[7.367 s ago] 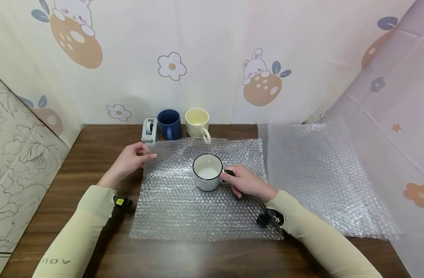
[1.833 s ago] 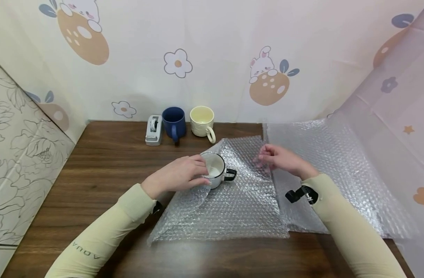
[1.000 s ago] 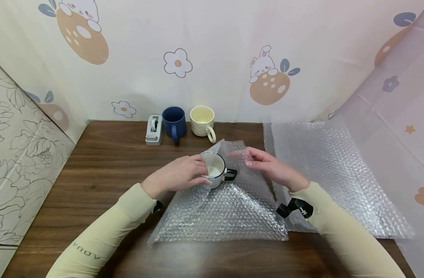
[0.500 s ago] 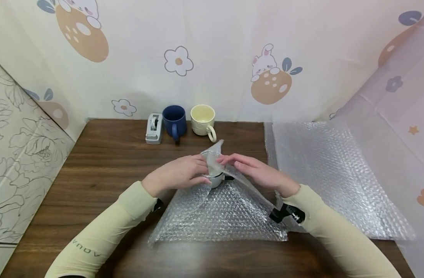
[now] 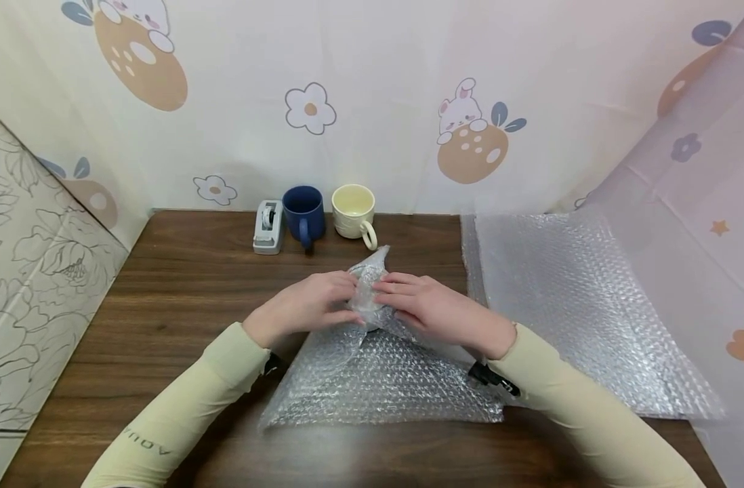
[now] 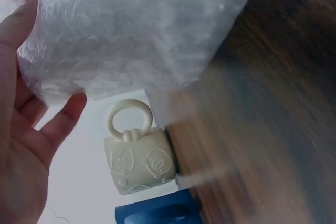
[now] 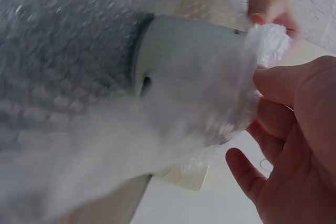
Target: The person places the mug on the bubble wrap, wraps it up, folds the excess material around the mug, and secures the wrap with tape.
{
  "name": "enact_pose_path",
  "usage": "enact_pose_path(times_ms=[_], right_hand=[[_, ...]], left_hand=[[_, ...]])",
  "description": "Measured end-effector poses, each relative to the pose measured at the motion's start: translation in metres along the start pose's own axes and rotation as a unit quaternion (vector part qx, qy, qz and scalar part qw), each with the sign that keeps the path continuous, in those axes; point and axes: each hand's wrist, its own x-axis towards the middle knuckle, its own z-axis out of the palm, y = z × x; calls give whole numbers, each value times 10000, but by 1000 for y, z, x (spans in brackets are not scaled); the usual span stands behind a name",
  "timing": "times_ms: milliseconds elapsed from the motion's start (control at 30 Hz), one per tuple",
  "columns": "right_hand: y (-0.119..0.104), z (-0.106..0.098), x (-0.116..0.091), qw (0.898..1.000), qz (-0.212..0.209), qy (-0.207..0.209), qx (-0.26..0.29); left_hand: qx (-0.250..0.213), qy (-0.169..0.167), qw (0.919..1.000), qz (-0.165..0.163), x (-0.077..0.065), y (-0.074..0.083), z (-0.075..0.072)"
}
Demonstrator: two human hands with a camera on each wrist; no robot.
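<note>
A white enamel mug with a dark rim [image 7: 173,40] stands on a sheet of bubble wrap [image 5: 384,383], mostly hidden beneath its folded flaps. From the left, my left hand [image 5: 305,305] holds one flap against the mug's rim, thumb and fingers around it. My right hand [image 5: 439,313] holds the right flap over the mug's mouth, its fingers at the rim near the left fingertips. In the right wrist view, thumb and fingers curl on the gathered wrap at the rim. The mug's black handle is covered by the right flap and hand.
Behind the wrap stand a grey tape dispenser [image 5: 267,227], a navy mug [image 5: 303,213] and a cream mug [image 5: 352,213]. More bubble wrap [image 5: 579,305] lies on the right of the wooden table [image 5: 183,291]. A patterned curtain hangs along the back.
The right hand has drawn the right flap leftward over the mug and its handle. Earlier it let go of the handle, and the left flap was folded in. The left hand stays at the rim.
</note>
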Motion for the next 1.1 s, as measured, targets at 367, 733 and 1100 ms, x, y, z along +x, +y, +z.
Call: enact_pose_path(times_ms=[367, 733, 1100], right_hand=[[-4, 6, 10, 9961, -195, 136, -851], [-3, 13, 16, 9923, -287, 150, -1199], [6, 4, 11, 9993, -374, -73, 6]], left_hand=[[-293, 756, 9963, 303, -10, 1, 0], [605, -512, 9968, -108, -4, 6, 0], [513, -591, 9968, -131, -2, 4, 5]])
